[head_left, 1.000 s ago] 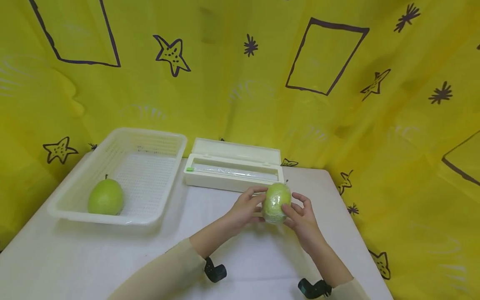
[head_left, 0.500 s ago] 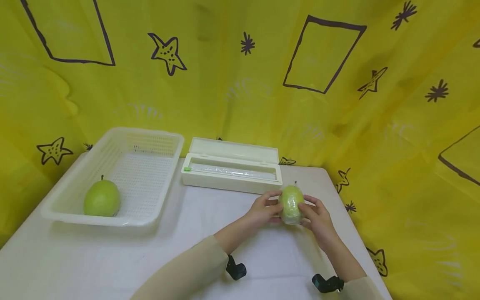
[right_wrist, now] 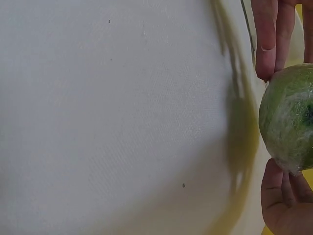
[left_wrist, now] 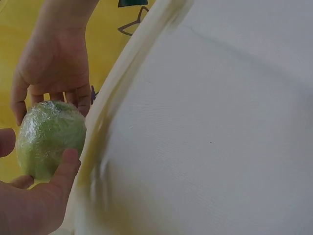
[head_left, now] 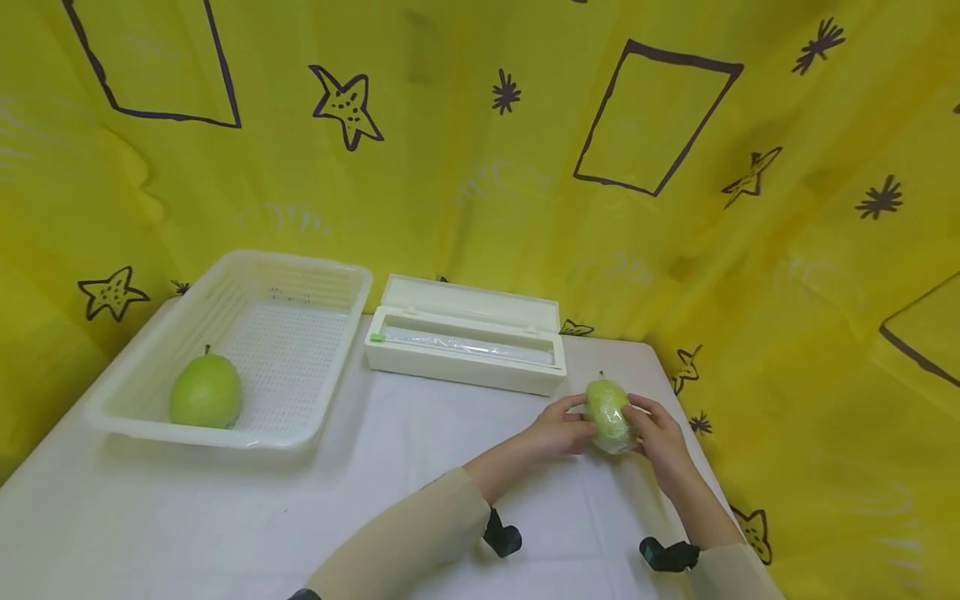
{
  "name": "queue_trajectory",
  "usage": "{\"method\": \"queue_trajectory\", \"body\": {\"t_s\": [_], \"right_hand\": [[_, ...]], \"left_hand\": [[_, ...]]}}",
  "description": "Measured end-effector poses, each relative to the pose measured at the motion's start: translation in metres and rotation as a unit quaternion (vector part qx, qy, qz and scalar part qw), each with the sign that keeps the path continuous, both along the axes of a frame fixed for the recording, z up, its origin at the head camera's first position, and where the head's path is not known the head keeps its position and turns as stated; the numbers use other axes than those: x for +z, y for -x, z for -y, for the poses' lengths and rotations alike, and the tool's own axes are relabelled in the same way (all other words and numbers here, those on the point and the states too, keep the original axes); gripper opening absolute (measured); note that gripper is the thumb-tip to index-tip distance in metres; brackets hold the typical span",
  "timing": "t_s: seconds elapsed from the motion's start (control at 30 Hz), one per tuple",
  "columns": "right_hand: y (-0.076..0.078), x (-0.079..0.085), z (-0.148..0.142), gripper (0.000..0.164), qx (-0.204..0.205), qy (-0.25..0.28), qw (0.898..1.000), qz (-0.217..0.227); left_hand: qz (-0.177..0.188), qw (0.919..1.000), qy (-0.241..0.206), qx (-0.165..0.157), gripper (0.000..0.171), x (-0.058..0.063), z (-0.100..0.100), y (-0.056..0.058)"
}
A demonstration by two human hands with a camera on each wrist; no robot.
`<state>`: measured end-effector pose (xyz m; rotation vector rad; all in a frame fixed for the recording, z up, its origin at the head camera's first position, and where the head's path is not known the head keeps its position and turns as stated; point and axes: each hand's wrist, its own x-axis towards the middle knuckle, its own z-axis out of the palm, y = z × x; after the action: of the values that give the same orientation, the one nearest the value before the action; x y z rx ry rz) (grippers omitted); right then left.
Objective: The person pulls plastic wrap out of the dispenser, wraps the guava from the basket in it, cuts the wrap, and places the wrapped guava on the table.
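Note:
A green pear (head_left: 609, 421) wrapped in shiny cling film is held up over the right side of the table, its dark stem pointing up and away. My left hand (head_left: 561, 429) grips it from the left with fingers and thumb. On the other side my right hand (head_left: 662, 442) holds it, thumb across the near face. In the left wrist view the wrapped pear (left_wrist: 51, 137) sits between both hands, film creased over its underside. The right wrist view cuts the pear (right_wrist: 288, 117) off at the edge, fingertips of both hands against it.
An open white cling film box (head_left: 465, 375) with a film roll (head_left: 465, 344) and a green slider stands at the back middle. To the left, a white plastic basket (head_left: 330, 367) holds an unwrapped pear (head_left: 206, 392). A yellow patterned curtain (head_left: 420, 208) hangs behind the white-covered table (head_left: 360, 467).
Both hands have carried the wrapped pear to the right, away from the front of the cling film box. It has tilted slightly. The basket and box stay in place.

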<state>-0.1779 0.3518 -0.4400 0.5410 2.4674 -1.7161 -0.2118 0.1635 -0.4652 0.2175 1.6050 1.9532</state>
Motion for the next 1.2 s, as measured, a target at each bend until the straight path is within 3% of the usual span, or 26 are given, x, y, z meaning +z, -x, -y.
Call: {"method": "queue_trajectory", "body": {"t_s": [0.53, 0.7, 0.87, 0.93, 1.03, 1.13, 1.2], "right_hand": [[0.0, -0.013, -0.004, 0.057, 0.003, -0.024, 1.0, 0.012], [-0.001, -0.014, -0.005, 0.064, 0.039, -0.022, 0.999, 0.03], [-0.002, -0.014, -0.004, 0.072, 0.052, -0.015, 0.998, 0.034], [-0.001, -0.013, -0.002, 0.074, 0.05, -0.019, 0.998, 0.034], [-0.002, -0.008, 0.003, 0.077, 0.049, -0.032, 0.998, 0.026], [-0.004, 0.002, 0.014, 0.08, 0.046, -0.065, 0.997, -0.004], [-0.006, 0.007, 0.025, 0.076, 0.041, -0.104, 0.992, -0.052]], "left_hand": [[0.029, 0.9995, 0.015, -0.001, 0.062, -0.012, 0.002, -0.002], [0.033, 0.9982, 0.042, 0.026, 0.057, -0.011, 0.028, -0.007], [0.044, 0.9975, 0.038, 0.039, 0.056, -0.011, 0.079, -0.01], [0.043, 0.9967, 0.03, 0.062, 0.056, -0.011, 0.104, -0.012], [0.039, 0.9913, 0.022, 0.124, 0.053, -0.008, 0.143, -0.016], [0.021, 0.9769, 0.028, 0.211, 0.051, -0.003, 0.175, -0.018], [0.009, 0.9644, 0.041, 0.261, 0.053, 0.0, 0.193, -0.018]]}}
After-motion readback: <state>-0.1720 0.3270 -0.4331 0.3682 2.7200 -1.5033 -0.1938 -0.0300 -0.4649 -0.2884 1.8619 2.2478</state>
